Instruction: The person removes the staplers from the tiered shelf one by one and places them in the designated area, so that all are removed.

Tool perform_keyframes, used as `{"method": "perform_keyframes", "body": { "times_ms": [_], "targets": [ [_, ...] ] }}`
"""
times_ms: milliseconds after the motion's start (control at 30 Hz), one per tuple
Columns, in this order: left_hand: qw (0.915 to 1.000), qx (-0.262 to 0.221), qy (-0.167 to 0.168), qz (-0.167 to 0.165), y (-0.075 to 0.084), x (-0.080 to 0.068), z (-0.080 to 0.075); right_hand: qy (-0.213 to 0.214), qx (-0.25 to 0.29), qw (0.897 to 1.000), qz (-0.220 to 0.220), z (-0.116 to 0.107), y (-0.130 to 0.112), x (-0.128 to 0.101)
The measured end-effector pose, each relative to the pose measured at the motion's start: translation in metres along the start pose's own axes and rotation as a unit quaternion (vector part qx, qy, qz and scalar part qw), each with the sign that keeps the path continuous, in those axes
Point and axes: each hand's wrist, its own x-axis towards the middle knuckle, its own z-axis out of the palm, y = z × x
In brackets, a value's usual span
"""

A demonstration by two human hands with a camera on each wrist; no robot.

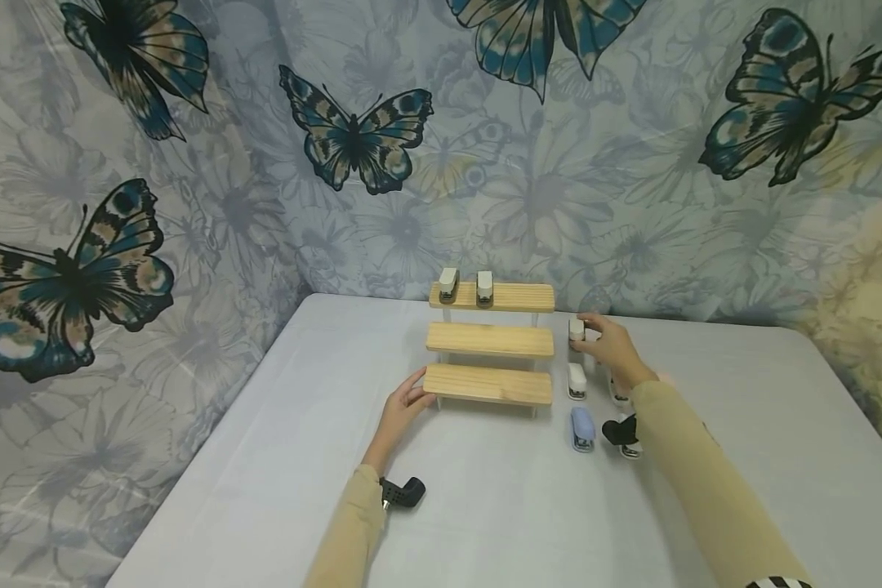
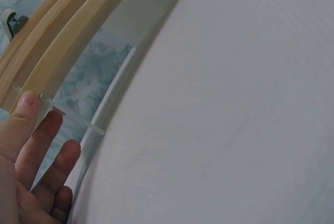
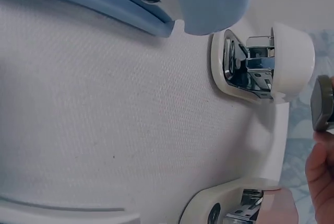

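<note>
A three-tier wooden display stand (image 1: 488, 384) stands at the middle of the table. My left hand (image 1: 404, 408) pinches the left end of its lowest board, thumb above and index finger beneath in the left wrist view. To the right of the stand, my right hand (image 1: 613, 349) holds a small white stapler (image 1: 576, 330) between thumb and fingers. Only the dark base of that stapler (image 3: 322, 104) shows at the right edge of the right wrist view. Two staplers, one on the left (image 1: 448, 284) and one near the middle (image 1: 484, 288), stand on the top board.
Nearer me from the right hand lie a white stapler (image 1: 576, 381) and a blue stapler (image 1: 581, 429). A pink-and-white stapler (image 3: 276, 208) shows in the right wrist view. Others are partly hidden by the right arm. Butterfly-patterned cloth (image 1: 544, 188) hangs behind the white table (image 1: 265, 457).
</note>
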Motion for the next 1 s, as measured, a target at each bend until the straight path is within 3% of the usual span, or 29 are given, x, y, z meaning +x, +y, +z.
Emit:
{"method": "perform_keyframes", "body": {
  "times_ms": [100,300,733,1000],
  "targets": [
    [0.9999,-0.003,0.0,-0.01,0.002,-0.001,0.001,0.004,-0.036,0.999,-0.015,0.0,0.002,0.001],
    [0.9999,-0.012,-0.003,-0.009,0.001,-0.001,0.003,-0.01,-0.058,0.998,0.004,-0.002,0.005,0.0],
    [0.9999,-0.005,0.007,-0.01,0.001,-0.001,0.001,-0.035,-0.12,0.992,-0.012,0.001,0.011,0.013],
    [0.9994,-0.011,0.017,-0.027,-0.024,0.004,-0.002,-0.024,-0.178,0.983,-0.045,0.011,0.012,0.012]
  ]
}}
